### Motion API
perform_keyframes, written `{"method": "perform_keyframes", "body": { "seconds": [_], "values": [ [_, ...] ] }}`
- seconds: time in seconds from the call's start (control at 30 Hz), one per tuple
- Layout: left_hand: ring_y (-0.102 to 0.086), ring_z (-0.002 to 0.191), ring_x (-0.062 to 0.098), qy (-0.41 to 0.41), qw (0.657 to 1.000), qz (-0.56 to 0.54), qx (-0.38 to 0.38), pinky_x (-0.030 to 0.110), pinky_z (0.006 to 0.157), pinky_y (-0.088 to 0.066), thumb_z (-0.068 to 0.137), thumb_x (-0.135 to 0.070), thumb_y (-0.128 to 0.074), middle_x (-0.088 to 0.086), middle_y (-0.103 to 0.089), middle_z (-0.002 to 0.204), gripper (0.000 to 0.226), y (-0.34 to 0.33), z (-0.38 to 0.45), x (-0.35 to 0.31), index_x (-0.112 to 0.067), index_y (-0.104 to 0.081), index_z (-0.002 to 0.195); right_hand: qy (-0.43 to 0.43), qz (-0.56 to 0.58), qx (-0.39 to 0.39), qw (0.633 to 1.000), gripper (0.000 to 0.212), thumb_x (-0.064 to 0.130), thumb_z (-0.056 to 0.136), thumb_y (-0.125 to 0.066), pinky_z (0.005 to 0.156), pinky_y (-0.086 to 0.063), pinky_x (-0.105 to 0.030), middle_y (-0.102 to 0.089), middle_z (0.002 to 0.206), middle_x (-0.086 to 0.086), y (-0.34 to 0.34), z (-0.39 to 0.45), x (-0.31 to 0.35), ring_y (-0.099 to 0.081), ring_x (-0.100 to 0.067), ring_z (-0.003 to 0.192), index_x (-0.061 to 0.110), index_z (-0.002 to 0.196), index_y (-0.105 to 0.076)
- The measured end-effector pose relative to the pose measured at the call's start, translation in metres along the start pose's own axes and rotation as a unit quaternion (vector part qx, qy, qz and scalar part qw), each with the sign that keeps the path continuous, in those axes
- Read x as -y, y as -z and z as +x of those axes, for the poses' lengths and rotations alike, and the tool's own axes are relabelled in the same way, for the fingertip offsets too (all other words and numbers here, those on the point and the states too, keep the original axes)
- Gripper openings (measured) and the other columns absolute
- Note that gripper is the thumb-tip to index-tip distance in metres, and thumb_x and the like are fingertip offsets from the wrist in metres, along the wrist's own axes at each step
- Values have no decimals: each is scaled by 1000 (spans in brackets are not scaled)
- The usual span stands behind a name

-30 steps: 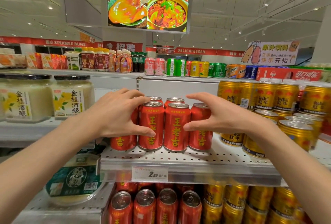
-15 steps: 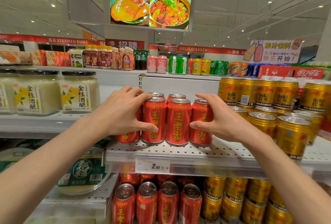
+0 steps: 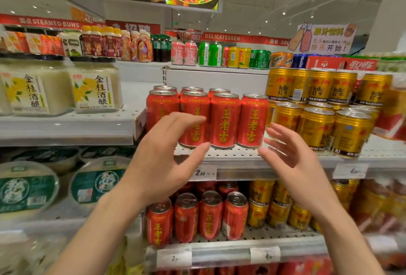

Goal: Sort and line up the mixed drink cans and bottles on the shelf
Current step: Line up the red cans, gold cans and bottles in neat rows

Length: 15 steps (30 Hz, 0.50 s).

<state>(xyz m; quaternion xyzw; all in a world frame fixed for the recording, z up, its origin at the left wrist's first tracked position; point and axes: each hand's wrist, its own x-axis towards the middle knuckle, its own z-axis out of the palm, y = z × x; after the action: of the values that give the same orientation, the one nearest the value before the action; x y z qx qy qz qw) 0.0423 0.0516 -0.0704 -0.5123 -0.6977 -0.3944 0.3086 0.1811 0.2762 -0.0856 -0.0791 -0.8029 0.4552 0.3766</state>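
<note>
Both hands, left [image 3: 162,160] & right [image 3: 294,160], spread apart, empty; careless reach could topple red cans [image 3: 224,118] into gold cans [image 3: 316,127].

- Just past your left hand [image 3: 162,160] and right hand [image 3: 292,160], the red cans [image 3: 224,118] carry yellow characters and silver tops.
- Beyond your right hand, the gold cans [image 3: 316,127] show red and blue markings.
- Out past your left hand, the jars [image 3: 94,85] look creamy white, with black lids and yellow flowers on their labels.
- Under your hands, the shelf [image 3: 241,156] is white and dotted with small holes.
- Below your left hand, the tubs [image 3: 96,180] have dark green labels with white print.
</note>
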Motion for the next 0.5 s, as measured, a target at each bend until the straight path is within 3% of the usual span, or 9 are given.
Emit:
{"method": "perform_keyframes", "body": {
  "seconds": [0.1,0.23,0.37,0.5],
  "values": [
    [-67,106,7,105,989,-107,17,28,88,-55,91,-34,-69,-18,-67,114,39,-12,-44,2,-28,-62,128,-9,26,-41,999,41,29,90,-69,88,-56,-22,-71,119,12,-2,-32,-7,-70,-7,105,31,129,-60],
    [-69,97,6,255,949,-186,26,16,83,-52,89,-36,-70,-18,-71,104,35,-33,-99,6,-36,-63,123,-106,31,-16,994,30,22,91,-69,76,-59,-27,-75,95,1,-8,-69,-37,-72,-23,86,27,120,-64],
    [-69,95,10,362,902,-232,39,21,83,-55,90,-21,-71,-14,-73,103,31,-55,-137,-1,-37,-65,116,-171,-17,16,985,27,24,92,-69,78,-60,-34,-73,88,4,-5,-95,-74,-69,-19,83,28,118,-64],
    [-68,95,8,394,891,-220,57,15,82,-52,91,-21,-71,-17,-72,101,29,-79,-148,-21,-37,-65,113,-182,-22,26,983,24,25,93,-69,79,-59,-30,-73,87,4,17,-102,-97,-70,-14,80,29,116,-65]
  ]
}}
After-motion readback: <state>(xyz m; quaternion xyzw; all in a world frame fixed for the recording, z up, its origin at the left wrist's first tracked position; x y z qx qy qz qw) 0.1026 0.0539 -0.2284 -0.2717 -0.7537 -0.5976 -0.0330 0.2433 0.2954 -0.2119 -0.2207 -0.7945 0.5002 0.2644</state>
